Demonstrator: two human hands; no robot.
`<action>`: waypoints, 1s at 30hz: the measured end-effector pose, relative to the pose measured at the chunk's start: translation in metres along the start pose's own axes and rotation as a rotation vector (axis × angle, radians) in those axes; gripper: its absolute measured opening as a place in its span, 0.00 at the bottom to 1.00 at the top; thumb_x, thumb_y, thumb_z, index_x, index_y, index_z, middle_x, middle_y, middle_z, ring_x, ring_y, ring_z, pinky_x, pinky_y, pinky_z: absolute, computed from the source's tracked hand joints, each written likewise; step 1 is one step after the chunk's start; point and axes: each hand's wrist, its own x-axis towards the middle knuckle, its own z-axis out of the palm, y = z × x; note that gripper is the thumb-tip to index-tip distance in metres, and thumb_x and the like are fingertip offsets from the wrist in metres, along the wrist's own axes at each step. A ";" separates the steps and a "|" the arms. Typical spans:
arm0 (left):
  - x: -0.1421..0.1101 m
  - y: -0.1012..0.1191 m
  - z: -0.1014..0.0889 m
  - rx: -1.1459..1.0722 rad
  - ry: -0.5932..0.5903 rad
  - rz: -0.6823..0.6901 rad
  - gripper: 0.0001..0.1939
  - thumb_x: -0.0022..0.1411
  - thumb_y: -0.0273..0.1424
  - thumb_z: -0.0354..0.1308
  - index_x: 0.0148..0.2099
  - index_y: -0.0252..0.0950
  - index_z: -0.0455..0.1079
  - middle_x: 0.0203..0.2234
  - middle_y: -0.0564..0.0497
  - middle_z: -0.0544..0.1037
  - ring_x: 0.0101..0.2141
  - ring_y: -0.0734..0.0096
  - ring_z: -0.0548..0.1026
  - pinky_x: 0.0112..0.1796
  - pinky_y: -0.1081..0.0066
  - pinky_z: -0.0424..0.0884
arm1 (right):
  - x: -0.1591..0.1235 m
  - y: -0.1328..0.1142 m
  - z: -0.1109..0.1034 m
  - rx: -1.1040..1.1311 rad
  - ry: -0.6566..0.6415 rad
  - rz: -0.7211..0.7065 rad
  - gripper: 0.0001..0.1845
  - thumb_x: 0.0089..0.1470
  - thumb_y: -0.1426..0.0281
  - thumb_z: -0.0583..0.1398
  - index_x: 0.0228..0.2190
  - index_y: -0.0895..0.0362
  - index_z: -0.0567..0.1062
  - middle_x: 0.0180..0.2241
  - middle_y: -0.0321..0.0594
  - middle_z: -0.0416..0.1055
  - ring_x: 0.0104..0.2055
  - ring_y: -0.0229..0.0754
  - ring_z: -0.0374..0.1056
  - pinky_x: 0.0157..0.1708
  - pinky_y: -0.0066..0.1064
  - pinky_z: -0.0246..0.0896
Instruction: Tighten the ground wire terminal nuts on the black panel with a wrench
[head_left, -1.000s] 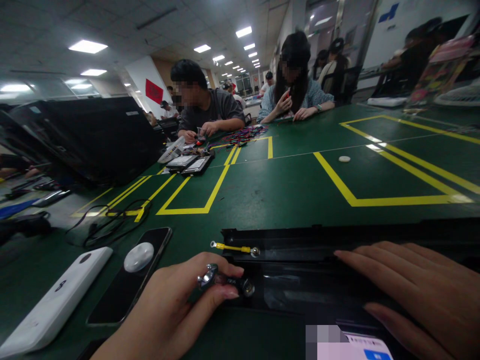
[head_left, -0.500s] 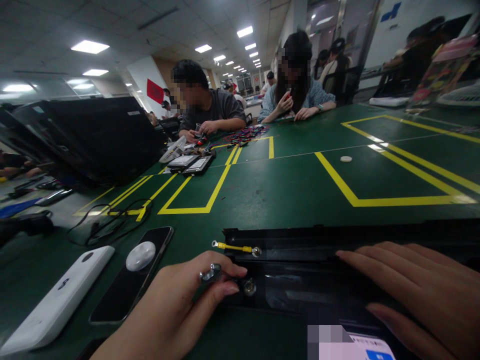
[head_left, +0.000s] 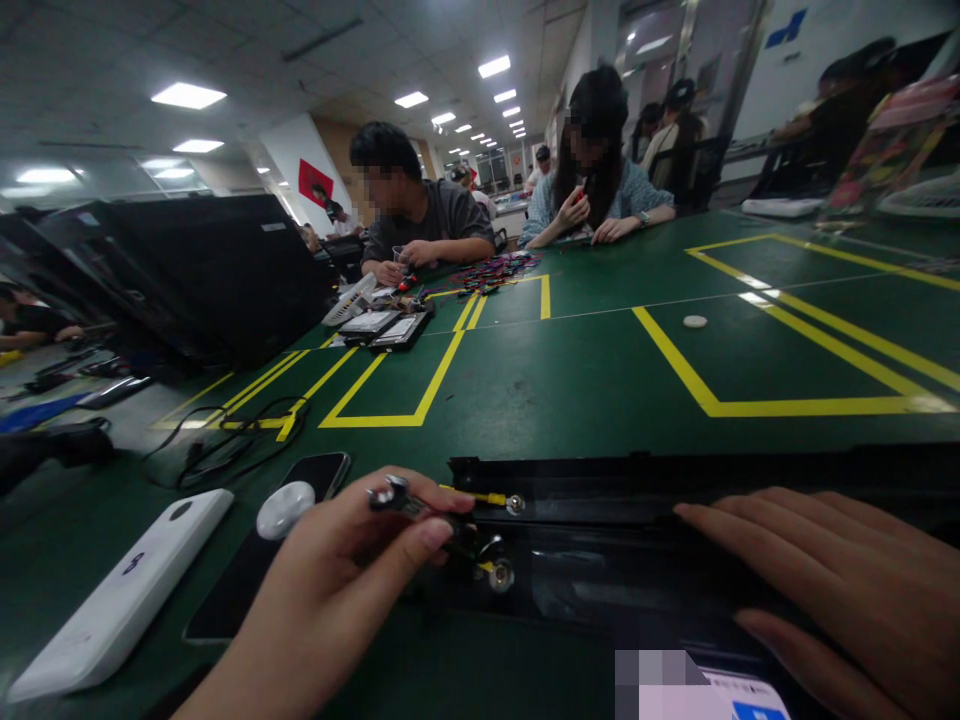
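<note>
I see the green bench [head_left: 525, 390] carrying a black panel [head_left: 600, 545] and smartphone [head_left: 238, 580] toward its near edge, coloured wires [head_left: 491, 275] toward its far edge.

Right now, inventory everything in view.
panel: 1, black, front
leads: 2, yellow, on panel
bolts: 2, silver, on leads
wrench: 1, silver, by leads
screen: 1, pink, bottom
phone: 1, black, left
dome: 1, white, on phone
device: 1, white, beside phone
cable: 1, black, behind phone
table: 1, green, throughout
tape: several, yellow, on table
disc: 1, white, right
drives: 2, silver, left
basket: 1, white, by drives
wires: many, multicoloured, beyond drives
cases: several, black, left
jar: 1, pink lid, right
people: several, mixed clothing, back
left hand: 1, bare, on wrench
right hand: 1, bare, on panel
</note>
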 end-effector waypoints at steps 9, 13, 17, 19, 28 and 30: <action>-0.002 0.000 -0.001 0.070 -0.048 0.089 0.12 0.71 0.23 0.77 0.43 0.50 0.93 0.37 0.57 1.00 0.37 0.63 0.99 0.40 0.76 0.93 | 0.002 -0.001 -0.003 -0.034 -0.011 -0.043 0.44 0.77 0.52 0.58 0.87 0.42 0.68 0.58 0.40 0.93 0.51 0.62 0.92 0.42 0.55 0.95; -0.004 -0.009 0.001 0.127 -0.029 0.242 0.20 0.72 0.18 0.75 0.47 0.54 0.95 0.39 0.61 1.00 0.37 0.67 0.98 0.41 0.76 0.92 | 0.001 0.000 -0.003 -0.036 -0.033 -0.036 0.41 0.77 0.51 0.57 0.85 0.40 0.72 0.59 0.41 0.93 0.51 0.64 0.92 0.42 0.57 0.95; -0.008 -0.018 0.002 0.074 -0.037 0.209 0.18 0.76 0.19 0.75 0.49 0.53 0.94 0.40 0.60 0.99 0.38 0.65 0.98 0.42 0.74 0.92 | -0.001 0.001 0.000 0.011 -0.032 -0.006 0.41 0.77 0.50 0.58 0.85 0.36 0.72 0.60 0.40 0.93 0.52 0.65 0.92 0.43 0.58 0.95; -0.009 -0.021 0.002 0.064 -0.061 0.195 0.17 0.77 0.19 0.75 0.49 0.52 0.94 0.39 0.58 0.99 0.38 0.63 0.98 0.42 0.73 0.92 | -0.002 0.001 0.000 -0.004 -0.024 -0.005 0.42 0.76 0.50 0.58 0.85 0.37 0.71 0.60 0.40 0.93 0.51 0.64 0.93 0.42 0.59 0.95; -0.008 -0.023 0.000 0.095 -0.090 0.208 0.18 0.77 0.19 0.74 0.49 0.51 0.93 0.40 0.58 0.99 0.39 0.64 0.98 0.44 0.72 0.92 | -0.001 0.000 0.000 -0.053 -0.036 -0.046 0.41 0.77 0.50 0.58 0.84 0.39 0.73 0.58 0.42 0.93 0.50 0.63 0.93 0.42 0.55 0.95; -0.008 -0.023 0.001 0.114 -0.113 0.236 0.18 0.77 0.18 0.74 0.49 0.51 0.94 0.40 0.58 0.99 0.39 0.64 0.98 0.43 0.73 0.91 | -0.002 0.001 0.000 -0.056 -0.021 -0.054 0.41 0.77 0.50 0.58 0.85 0.41 0.73 0.58 0.43 0.93 0.50 0.63 0.92 0.42 0.55 0.95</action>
